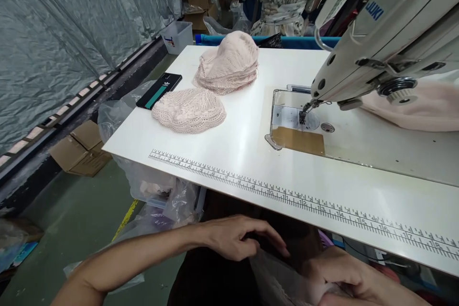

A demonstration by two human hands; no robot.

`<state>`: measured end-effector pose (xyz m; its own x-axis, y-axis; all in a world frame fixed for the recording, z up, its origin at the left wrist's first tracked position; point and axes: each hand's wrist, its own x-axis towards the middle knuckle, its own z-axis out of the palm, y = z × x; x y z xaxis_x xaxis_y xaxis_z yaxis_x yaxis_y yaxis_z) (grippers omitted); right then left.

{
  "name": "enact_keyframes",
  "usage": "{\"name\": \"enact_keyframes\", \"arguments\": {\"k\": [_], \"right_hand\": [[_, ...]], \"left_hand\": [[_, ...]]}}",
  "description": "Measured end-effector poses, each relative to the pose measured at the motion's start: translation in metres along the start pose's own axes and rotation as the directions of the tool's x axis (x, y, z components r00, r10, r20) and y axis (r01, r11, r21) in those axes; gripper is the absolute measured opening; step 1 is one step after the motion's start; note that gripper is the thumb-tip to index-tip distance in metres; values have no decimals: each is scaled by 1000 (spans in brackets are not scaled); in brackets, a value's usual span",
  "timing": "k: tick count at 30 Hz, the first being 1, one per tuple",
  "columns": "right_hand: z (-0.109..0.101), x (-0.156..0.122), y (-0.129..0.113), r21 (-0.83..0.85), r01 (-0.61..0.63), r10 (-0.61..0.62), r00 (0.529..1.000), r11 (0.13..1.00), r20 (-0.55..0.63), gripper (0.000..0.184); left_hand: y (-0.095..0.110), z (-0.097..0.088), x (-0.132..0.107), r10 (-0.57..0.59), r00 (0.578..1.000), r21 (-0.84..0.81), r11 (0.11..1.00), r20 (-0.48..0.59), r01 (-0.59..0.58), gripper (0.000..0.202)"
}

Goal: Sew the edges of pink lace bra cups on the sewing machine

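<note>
Below the table's front edge, over my lap, a sheer greyish sheet (276, 279) runs between my hands; I cannot tell whether it is thin fabric or plastic. My left hand (238, 239) has its fingers bent and its thumb against the sheet's upper left edge, gripping it. Bunched sheet lies in my closed right hand (333, 270), whose lower part leaves the view. On the table, a flat stack of pale pink lace pieces (190, 110) lies in front of a taller pile of pink lace cups (229, 62).
The white table (244, 138) has a printed ruler along its front edge. A sewing machine (376, 43) stands at right, with pink fabric (419, 105) behind its needle. A dark phone-like object (159, 91) lies at the left edge. Cardboard boxes (84, 148) and plastic bags flank the table.
</note>
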<state>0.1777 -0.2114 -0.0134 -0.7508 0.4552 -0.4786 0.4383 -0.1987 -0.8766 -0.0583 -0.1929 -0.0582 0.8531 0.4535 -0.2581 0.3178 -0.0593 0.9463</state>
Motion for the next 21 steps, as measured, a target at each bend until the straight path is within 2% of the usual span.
{"name": "enact_keyframes", "arguments": {"k": [1, 3, 6, 10, 12, 16, 21], "right_hand": [[-1, 2, -5, 23, -18, 18, 1000, 1000, 5, 35], [-2, 4, -10, 59, -50, 51, 999, 997, -15, 33], [-1, -1, -5, 96, -89, 96, 993, 991, -75, 28], [1, -3, 13, 178, -99, 123, 984, 979, -128, 26], [1, -1, 21, 190, -88, 119, 981, 978, -156, 26], [1, -1, 27, 180, -87, 122, 973, 980, -196, 28], [2, -3, 29, 165, -41, 76, 974, 985, -215, 31]], "left_hand": [[5, 0, 3, 26, 999, -122, 992, 36, -22, 42], [12, 1, 7, -1, 995, -283, 959, 99, 30, 30], [9, 2, 7, -111, 982, -282, 948, 151, 150, 31], [-1, 7, 1, -88, 988, -314, 941, 128, 124, 40], [-4, 11, -1, -112, 988, -330, 934, 102, 140, 35], [3, 12, -2, -169, 983, -333, 925, 72, 184, 17], [12, 2, -5, -126, 989, -318, 937, 75, 143, 15]]}}
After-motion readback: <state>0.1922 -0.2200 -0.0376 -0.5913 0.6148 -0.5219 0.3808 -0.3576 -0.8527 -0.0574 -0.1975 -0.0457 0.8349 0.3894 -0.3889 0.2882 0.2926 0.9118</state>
